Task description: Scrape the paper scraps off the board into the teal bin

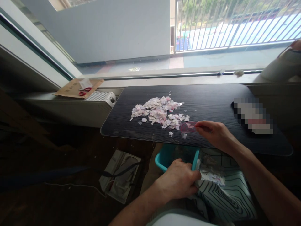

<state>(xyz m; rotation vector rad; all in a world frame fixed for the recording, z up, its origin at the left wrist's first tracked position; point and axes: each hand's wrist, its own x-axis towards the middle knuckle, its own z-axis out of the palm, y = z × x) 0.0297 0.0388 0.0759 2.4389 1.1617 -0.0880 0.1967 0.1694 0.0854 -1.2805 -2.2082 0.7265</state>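
Observation:
A loose pile of small white and pinkish paper scraps (157, 110) lies on the dark tabletop (207, 100). My right hand (215, 133) pinches a flat, see-through pink plastic piece (187, 127) at its right end. That piece rests against the right edge of the pile, with a few scraps on it. Below the table's front edge, my left hand (181, 179) is closed around the rim of a turquoise plastic bin (161, 164). The bin stands just under the edge; its inside is dark and hard to make out. A patterned cloth or bag (235, 191) with scraps on it lies right of the bin.
A blurred-out flat object (254, 116) lies on the table's right side. Red-handled scissors (85, 91) rest on a brown envelope (68, 88) on the sill, beside a white radiator (101, 97). An open box (121, 175) with a strap sits on the floor.

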